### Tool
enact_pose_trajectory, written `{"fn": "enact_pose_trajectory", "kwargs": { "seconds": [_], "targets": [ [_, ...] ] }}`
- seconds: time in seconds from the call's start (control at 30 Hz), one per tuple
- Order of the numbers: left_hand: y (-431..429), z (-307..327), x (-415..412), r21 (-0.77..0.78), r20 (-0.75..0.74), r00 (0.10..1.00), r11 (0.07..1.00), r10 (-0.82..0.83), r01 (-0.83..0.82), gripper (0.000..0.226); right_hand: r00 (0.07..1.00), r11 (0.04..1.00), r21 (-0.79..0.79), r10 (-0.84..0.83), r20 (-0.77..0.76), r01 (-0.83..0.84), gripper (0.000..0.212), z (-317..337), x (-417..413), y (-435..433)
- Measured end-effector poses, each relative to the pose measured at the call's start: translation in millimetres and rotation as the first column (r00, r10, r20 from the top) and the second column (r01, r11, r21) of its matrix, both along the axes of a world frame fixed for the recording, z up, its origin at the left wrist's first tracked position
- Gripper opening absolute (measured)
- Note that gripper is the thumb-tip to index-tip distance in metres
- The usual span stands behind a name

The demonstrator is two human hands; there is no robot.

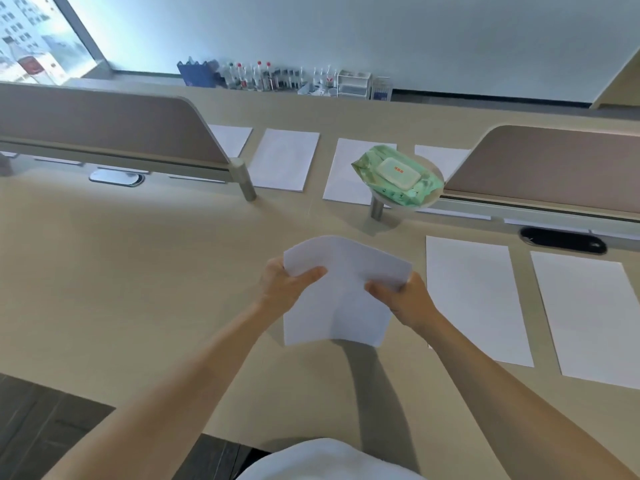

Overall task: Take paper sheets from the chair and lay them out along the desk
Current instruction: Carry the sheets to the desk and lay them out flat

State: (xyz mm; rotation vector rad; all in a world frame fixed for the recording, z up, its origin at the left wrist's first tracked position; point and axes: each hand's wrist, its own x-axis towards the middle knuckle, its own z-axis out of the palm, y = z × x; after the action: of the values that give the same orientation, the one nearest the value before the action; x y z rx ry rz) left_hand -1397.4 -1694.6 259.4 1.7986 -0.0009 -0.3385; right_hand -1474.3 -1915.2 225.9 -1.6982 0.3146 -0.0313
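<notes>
A white paper sheet (343, 292) hangs bowed above the beige desk (138, 278), held at both side edges. My left hand (284, 285) pinches its left edge, thumb on top. On the right edge, my right hand (401, 296) pinches it the same way. Two sheets lie flat on the near side of the desk to the right, one (478, 299) beside the held sheet and another (588, 317) further right. Several more sheets lie on the far side, such as one (284, 159) past the divider. The chair is out of view.
Two brown divider screens (104, 129) (554, 168) stand along the desk's middle. A green wet-wipe pack (398, 174) rests on a small round stand. Cable ports (116, 177) (562, 240) sit in the desk. Bottles and boxes (277, 77) line the far wall.
</notes>
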Motion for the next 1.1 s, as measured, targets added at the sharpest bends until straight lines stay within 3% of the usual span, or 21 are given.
{"fn": "enact_pose_trajectory", "kwargs": {
  "seconds": [0.07,0.23,0.37,0.47,0.63,0.73,0.8,0.97,1.1],
  "targets": [
    [4,-6,-5,0.046,-0.010,1.000,0.999,-0.006,0.006,0.010,1.000,1.000,-0.012,-0.008,-0.008,0.008,0.033,-5,-3,5],
    [8,-8,-2,0.081,-0.029,0.999,0.996,0.043,-0.040,0.029,0.999,0.999,-0.010,-0.052,0.016,0.052,0.051,2,2,11],
    [11,-3,1,0.028,-0.003,1.000,1.000,-0.014,0.015,0.008,0.998,0.998,-0.037,-0.059,0.005,0.059,0.005,6,0,10],
    [13,-12,-1,0.036,0.005,1.000,0.999,-0.028,0.028,0.010,0.999,0.997,-0.060,-0.045,0.005,0.046,0.016,1,-7,10],
    [11,-16,-1,0.143,0.001,1.000,0.989,-0.024,0.023,0.010,0.996,0.992,-0.097,-0.085,-0.016,0.083,0.017,6,-10,7],
    [11,-20,10,0.226,0.065,0.995,0.972,-0.077,0.061,0.045,0.995,0.989,-0.117,-0.097,-0.015,0.095,0.019,10,-6,1],
    [10,-19,24,0.238,0.114,0.989,0.969,-0.093,0.063,0.055,0.994,0.986,-0.132,-0.104,0.009,0.105,0.015,13,-2,-4],
    [-8,-14,64,0.135,0.073,0.991,0.986,-0.110,0.100,0.051,0.981,0.977,-0.096,-0.184,0.060,0.189,0.019,8,4,-12],
    [-34,-30,94,0.136,-0.027,0.988,0.978,-0.154,0.156,0.046,0.972,0.960,-0.171,-0.231,-0.038,0.221,0.029,-23,17,-17]
  ]
}}
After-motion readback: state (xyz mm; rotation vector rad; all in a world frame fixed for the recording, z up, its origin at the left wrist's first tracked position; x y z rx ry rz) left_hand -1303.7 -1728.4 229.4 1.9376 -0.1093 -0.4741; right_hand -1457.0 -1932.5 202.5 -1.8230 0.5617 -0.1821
